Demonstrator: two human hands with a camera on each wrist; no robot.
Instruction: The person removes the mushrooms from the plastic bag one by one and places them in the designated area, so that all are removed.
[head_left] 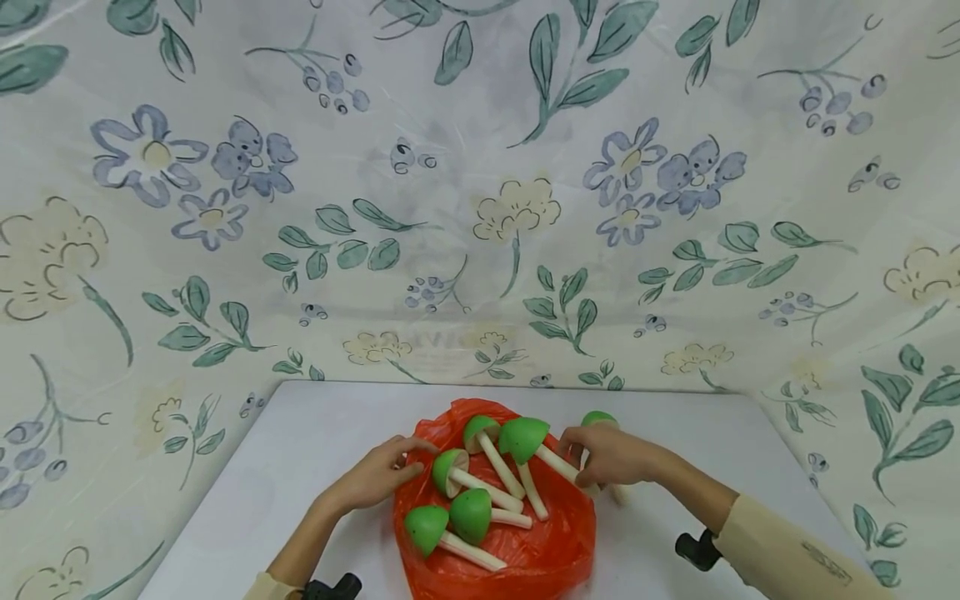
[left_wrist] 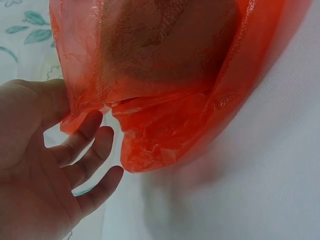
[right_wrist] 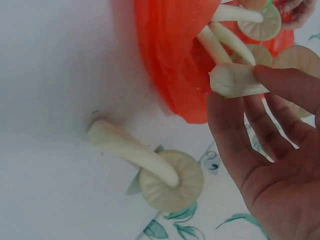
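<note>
A red plastic bag (head_left: pixel 551 542) lies spread open on the table, with several green-capped toy mushrooms (head_left: pixel 471 517) on it. At its left rim my left hand (head_left: pixel 381 473) pinches the thin plastic (left_wrist: pixel 85 75) between thumb and fingers. My right hand (head_left: pixel 621 457) holds a mushroom (head_left: pixel 523 439) by the end of its pale stem (right_wrist: pixel 235 80), the green cap lying toward the bag's middle. Beyond the right hand, one more mushroom (right_wrist: pixel 172 181) lies on the table outside the bag; the hand partly hides it in the head view.
The white table (head_left: pixel 330 417) reaches back to a floral-patterned sheet (head_left: pixel 450 333) that rises behind it and along the sides. A dark wrist device (head_left: pixel 697 550) sits at the right sleeve, another (head_left: pixel 333 587) at the left.
</note>
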